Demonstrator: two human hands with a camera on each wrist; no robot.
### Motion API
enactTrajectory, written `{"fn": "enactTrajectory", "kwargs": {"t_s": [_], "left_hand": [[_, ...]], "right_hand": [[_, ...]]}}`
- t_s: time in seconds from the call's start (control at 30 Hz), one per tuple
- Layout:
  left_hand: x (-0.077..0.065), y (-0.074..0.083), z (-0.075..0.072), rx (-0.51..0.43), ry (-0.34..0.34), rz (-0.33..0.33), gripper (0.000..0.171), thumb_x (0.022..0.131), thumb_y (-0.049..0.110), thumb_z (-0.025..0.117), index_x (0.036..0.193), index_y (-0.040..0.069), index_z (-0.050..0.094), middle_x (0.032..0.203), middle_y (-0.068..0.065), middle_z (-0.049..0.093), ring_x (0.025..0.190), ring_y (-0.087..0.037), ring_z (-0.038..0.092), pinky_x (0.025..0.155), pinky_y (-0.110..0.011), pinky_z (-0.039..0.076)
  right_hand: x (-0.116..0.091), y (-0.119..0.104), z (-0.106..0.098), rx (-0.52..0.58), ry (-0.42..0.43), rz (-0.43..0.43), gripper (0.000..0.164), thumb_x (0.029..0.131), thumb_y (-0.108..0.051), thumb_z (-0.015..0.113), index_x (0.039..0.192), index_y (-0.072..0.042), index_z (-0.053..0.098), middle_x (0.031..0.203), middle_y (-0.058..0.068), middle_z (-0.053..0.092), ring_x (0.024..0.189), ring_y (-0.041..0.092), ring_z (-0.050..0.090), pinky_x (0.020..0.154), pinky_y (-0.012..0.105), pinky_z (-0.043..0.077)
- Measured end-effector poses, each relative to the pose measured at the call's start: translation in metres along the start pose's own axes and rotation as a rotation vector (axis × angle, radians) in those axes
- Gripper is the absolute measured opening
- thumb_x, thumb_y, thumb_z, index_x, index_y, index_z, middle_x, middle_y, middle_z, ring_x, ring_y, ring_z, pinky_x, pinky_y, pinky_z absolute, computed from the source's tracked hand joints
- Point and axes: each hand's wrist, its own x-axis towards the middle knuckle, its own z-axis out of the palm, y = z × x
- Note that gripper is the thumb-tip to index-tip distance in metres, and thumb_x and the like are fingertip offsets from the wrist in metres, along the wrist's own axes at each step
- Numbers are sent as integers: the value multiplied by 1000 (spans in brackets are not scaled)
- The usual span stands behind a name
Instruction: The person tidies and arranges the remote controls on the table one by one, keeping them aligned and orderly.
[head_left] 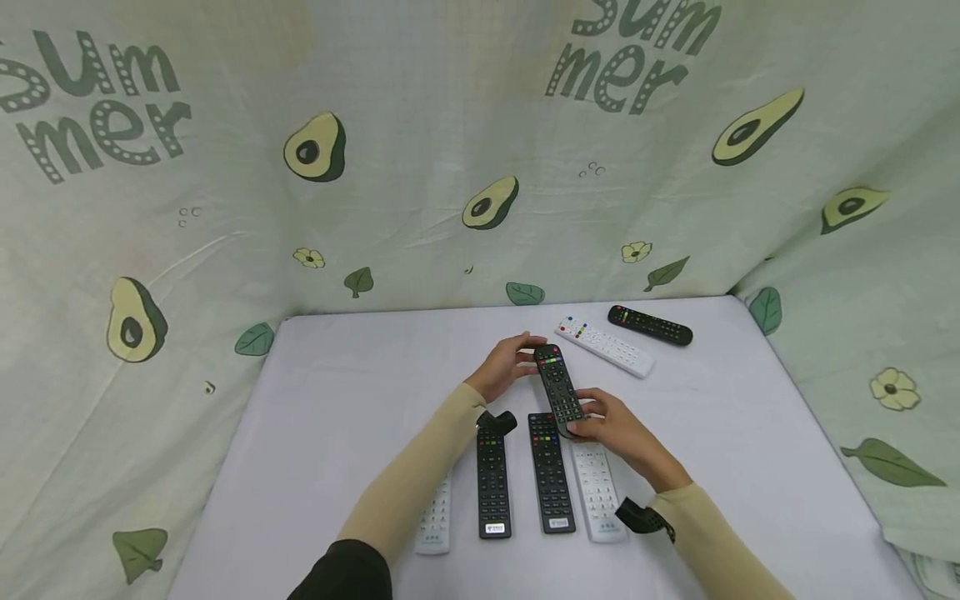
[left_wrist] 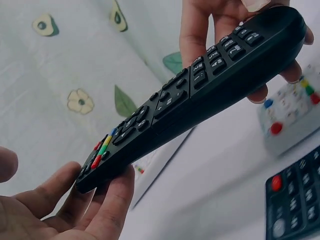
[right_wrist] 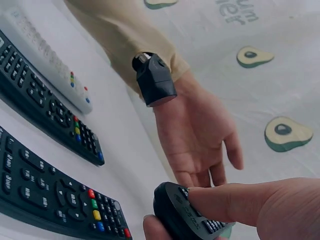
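Note:
A black remote control with coloured buttons is raised over the white table, tilted, its red-button end pointing away from the person. My right hand pinches its near end, thumb on the button face and fingers beneath, as the right wrist view also shows. At the far end is my left hand. In the left wrist view the fingers of that hand reach under the remote's tip, while its thumb stands apart from it. Just below the raised remote lies another black remote with a white label.
Beside that labelled remote lie a second black one, a white remote and another white remote partly behind the left sleeve. Farther back lie a white remote and a black remote. An avocado-print cloth hangs behind the table.

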Motion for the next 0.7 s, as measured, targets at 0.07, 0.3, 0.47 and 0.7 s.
{"fn": "enactTrajectory", "kwargs": {"t_s": [0.07, 0.3, 0.47, 0.7], "left_hand": [[-2, -2, 5, 1, 2, -1, 52, 117, 28, 32, 146, -8, 55, 150, -19, 53, 124, -25, 58, 109, -41, 53], [-5, -12, 19, 51, 10, 17, 39, 114, 17, 46, 143, -6, 60, 144, -19, 60, 120, -23, 63, 102, -35, 58], [-5, -18, 27, 71, 27, 39, 33, 110, 8, 53, 139, -5, 64, 142, -18, 61, 115, -22, 68, 97, -33, 60], [-7, -21, 40, 80, 33, 33, 29, 107, 2, 56, 133, -4, 69, 136, -16, 65, 106, -19, 70, 91, -32, 62]], "right_hand": [[-6, 2, -1, 0, 1, 3, 72, 95, -9, 73, 155, 10, 36, 133, 30, 59, 101, 21, 69, 86, 34, 60], [-24, 10, -4, 7, 4, 3, 75, 93, -4, 75, 154, 12, 34, 131, 28, 59, 104, 23, 69, 88, 36, 60], [-35, 13, -6, 5, 5, -16, 75, 93, -4, 75, 154, 13, 35, 129, 27, 60, 105, 24, 68, 85, 34, 59], [-47, 22, -10, 4, -2, -14, 77, 92, -2, 75, 154, 15, 32, 128, 28, 61, 107, 27, 70, 84, 33, 60]]}}
